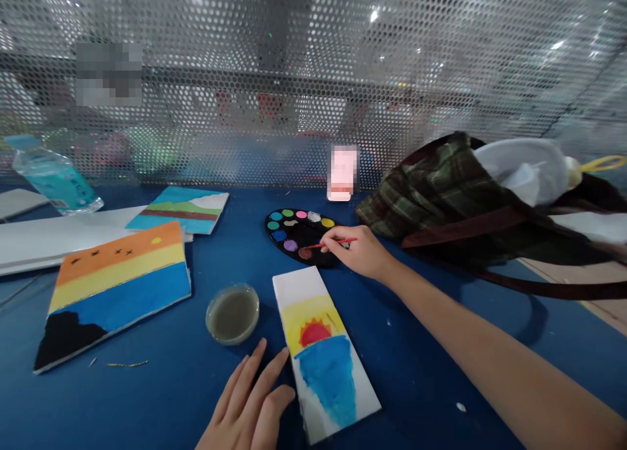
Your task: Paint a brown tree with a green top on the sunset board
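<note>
My right hand (355, 252) holds a thin red paintbrush (333, 243), with its tip reaching toward the brown pan of a black watercolour palette (298, 236). The palette has several round colour pans. My left hand (249, 401) lies open on the blue tabletop (196, 385), its fingertips at the left edge of a narrow white painted board (323, 355). That board shows a red sun, a yellow sky and a blue patch. A round dish of murky water (232, 314) stands just above my left hand.
A painted sunset board (115, 293) and a smaller landscape board (181, 209) lie to the left, beside white boards (59, 238). A plastic water bottle (53, 174) lies at the far left. A plaid bag (441, 192) sits at right, before a perforated metal screen (313, 38).
</note>
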{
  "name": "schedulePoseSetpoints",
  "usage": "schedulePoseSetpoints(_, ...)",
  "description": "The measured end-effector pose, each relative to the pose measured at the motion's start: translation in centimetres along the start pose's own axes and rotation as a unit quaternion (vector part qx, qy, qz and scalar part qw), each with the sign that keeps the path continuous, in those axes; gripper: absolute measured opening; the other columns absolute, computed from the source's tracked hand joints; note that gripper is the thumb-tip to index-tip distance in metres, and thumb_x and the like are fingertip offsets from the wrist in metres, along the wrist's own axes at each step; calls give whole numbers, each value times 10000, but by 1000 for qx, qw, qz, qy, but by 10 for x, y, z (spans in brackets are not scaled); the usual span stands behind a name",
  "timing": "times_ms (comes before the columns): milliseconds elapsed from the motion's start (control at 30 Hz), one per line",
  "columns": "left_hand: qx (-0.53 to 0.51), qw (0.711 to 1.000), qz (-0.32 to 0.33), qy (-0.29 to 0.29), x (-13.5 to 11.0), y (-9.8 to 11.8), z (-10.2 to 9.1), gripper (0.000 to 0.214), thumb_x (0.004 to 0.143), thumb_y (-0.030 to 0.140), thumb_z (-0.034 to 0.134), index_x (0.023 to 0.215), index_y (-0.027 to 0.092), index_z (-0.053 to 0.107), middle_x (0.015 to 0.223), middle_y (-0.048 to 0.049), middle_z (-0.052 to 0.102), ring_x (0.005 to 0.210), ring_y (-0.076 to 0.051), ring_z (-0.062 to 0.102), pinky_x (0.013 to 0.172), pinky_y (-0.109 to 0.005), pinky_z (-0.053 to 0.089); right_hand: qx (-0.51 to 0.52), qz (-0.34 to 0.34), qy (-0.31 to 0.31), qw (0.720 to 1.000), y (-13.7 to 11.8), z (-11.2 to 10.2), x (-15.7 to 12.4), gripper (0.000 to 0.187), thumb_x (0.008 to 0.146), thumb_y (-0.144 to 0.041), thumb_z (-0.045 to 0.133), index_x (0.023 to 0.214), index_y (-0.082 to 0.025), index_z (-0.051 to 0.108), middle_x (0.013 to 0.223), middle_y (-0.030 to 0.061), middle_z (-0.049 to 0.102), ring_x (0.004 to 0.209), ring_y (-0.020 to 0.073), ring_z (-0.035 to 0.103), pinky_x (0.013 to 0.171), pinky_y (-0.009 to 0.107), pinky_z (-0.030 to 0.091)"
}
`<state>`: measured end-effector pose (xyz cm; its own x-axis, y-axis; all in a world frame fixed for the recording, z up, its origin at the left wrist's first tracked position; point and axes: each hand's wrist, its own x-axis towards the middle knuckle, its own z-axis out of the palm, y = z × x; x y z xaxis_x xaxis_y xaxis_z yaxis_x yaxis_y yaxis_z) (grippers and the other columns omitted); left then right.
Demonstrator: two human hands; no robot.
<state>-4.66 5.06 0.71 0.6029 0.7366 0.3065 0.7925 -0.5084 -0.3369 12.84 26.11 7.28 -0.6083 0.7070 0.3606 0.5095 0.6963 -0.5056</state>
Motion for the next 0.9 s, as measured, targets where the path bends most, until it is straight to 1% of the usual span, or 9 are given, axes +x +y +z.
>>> schedulePoseSetpoints(100,15,1000,2,-2,2,-1,0,337,773,381,482,1002,139,529,1187,-98,471,1015,-317,466,682,-343,530,11,-2,-15,1000,2,1,0,157,743,-161,475,680,-163,619,667,15,678,649,129,635,615,209,471)
schedulePoseSetpoints(200,8,1000,-1,-2,3,-1,-1,360,788,414,438,999,136,525,1187,-95,475,1008,-310,477,667,-332,534,13,9,4,1000,3,2,0,164,750,-169,469,695,-161,623,668,19,680,645,132,638,612,214,477)
schedulePoseSetpoints(333,-13,1000,-8,6,3,-1,-2,337,771,380,423,978,133,521,1171,-96,493,1000,-304,486,654,-320,536,26,2,-20,999,4,2,0,166,753,-179,467,714,-160,628,691,25,683,681,140,642,643,226,483)
schedulePoseSetpoints(433,-34,999,-21,18,5,-2,-3,304,776,374,421,954,149,520,1156,-93,513,993,-303,494,641,-325,541,29,18,1,999,5,1,0,175,756,-182,461,710,-156,628,679,30,682,664,142,642,636,232,485)
schedulePoseSetpoints(567,-51,998,-25,24,5,-2,-3,277,783,384,425,932,170,520,1145,-92,527,989,-304,502,639,-337,544,40,14,-25,999,6,2,0,180,762,-201,463,725,-158,633,696,32,685,687,147,643,655,240,486)
schedulePoseSetpoints(667,-46,998,-23,25,4,-1,-3,273,779,358,413,942,163,513,1144,-99,526,990,-304,502,641,-336,543,38,35,-9,999,8,1,1,186,765,-214,462,725,-158,635,685,32,685,680,150,642,645,245,484)
schedulePoseSetpoints(800,-43,999,-16,22,3,-1,-5,258,724,289,431,930,152,502,1146,-115,521,995,-317,493,656,-352,538,59,42,-48,996,10,-3,2,178,759,-218,472,705,-159,631,687,27,686,665,144,639,630,239,486)
schedulePoseSetpoints(900,-43,999,-16,17,4,-2,-6,264,690,257,437,924,151,496,1149,-114,517,998,-317,487,657,-350,538,43,50,-30,997,12,-6,2,188,760,-224,472,689,-158,634,678,33,683,667,148,637,629,243,483)
